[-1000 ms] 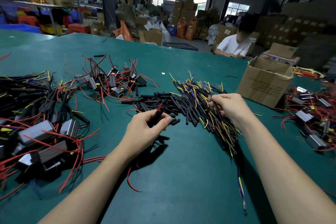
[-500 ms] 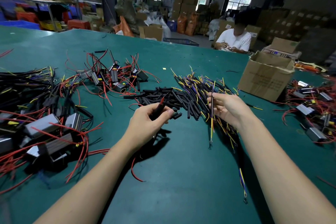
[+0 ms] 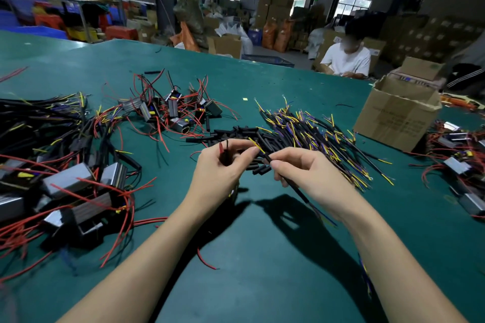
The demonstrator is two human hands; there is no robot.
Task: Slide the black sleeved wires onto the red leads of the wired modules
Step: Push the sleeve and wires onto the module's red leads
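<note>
On the green felt worktable point(image 3: 262, 257), the right hand point(image 3: 309, 176) now pinches one black sleeved wire with a yellow tip point(image 3: 265, 155), lifted from the far heap of sleeved wires point(image 3: 315, 134) and brought against the left hand point(image 3: 223, 170), which grips a module's red lead point(image 3: 221, 147); threading looks imminent.

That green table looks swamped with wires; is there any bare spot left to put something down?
Yes: bare green table lies between the forearms, and beyond the module heap. The middle is crowded: sleeved wire pile, cardboard box, more modules at left.
</note>
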